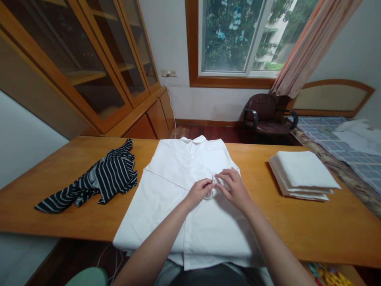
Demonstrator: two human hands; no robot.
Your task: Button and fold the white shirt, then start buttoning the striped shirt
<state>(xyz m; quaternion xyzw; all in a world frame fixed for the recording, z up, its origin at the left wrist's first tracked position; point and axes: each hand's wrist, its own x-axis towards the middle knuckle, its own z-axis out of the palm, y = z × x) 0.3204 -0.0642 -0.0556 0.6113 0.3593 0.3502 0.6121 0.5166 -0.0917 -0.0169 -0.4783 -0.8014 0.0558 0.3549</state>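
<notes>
A white collared shirt (160, 214) lies spread on the wooden table, collar at the far side and hem hanging over the near edge. Its sleeve is folded across the front, and the cuff (213, 179) is bunched up between my hands. My left hand (200, 192) pinches the cuff's left side between thumb and fingers. From the right, my right hand (233, 186) grips the same cuff, thumb below and bent fingers above. Fingers partly hide the cuff, so any button there cannot be made out.
A crumpled black-and-white striped garment (110, 174) lies on the table (256, 234) at left. At right sits a stack of folded white cloth (306, 171). Beyond stand a glass-door cabinet (98, 59), a brown chair (264, 115) and a bed (330, 131).
</notes>
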